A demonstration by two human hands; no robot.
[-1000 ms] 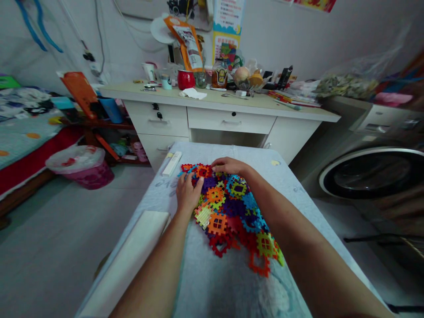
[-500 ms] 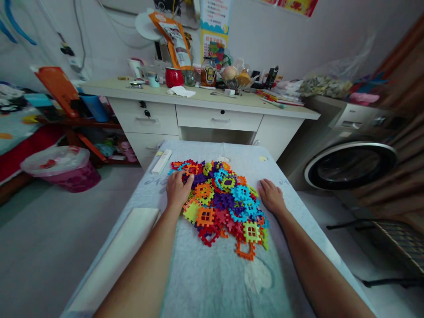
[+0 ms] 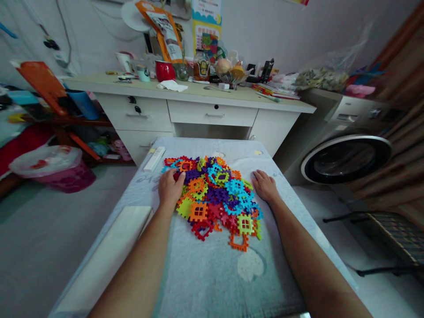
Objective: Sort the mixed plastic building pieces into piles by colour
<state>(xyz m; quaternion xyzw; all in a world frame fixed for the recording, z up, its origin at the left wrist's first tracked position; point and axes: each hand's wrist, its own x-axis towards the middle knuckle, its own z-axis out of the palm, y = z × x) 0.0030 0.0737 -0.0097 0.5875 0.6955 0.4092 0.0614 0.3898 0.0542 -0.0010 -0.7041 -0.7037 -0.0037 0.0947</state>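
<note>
A heap of colourful interlocking plastic building pieces (image 3: 217, 194) in orange, red, purple, blue and yellow-green lies spread on the cloth-covered table (image 3: 205, 274). Many have notched edges, and some have window-shaped cutouts. My left hand (image 3: 170, 189) rests against the heap's left edge, thumb held apart from the fingers; its fingertips are partly hidden among the pieces, and I see nothing gripped. On the right, my right hand (image 3: 265, 185) lies flat on the cloth beside the heap, fingers stretched forward, holding nothing.
A white remote control (image 3: 154, 159) lies beyond my left hand. Along the table's left side runs a long pale board (image 3: 109, 260). Behind stands a white desk (image 3: 212, 115) crowded with jars and papers. A washing machine (image 3: 344, 159) is at right, a pink bin (image 3: 62, 172) at left.
The whole view has shifted slightly, so the scene sits a little further left and higher. Both hands and the heap keep their places relative to each other.
</note>
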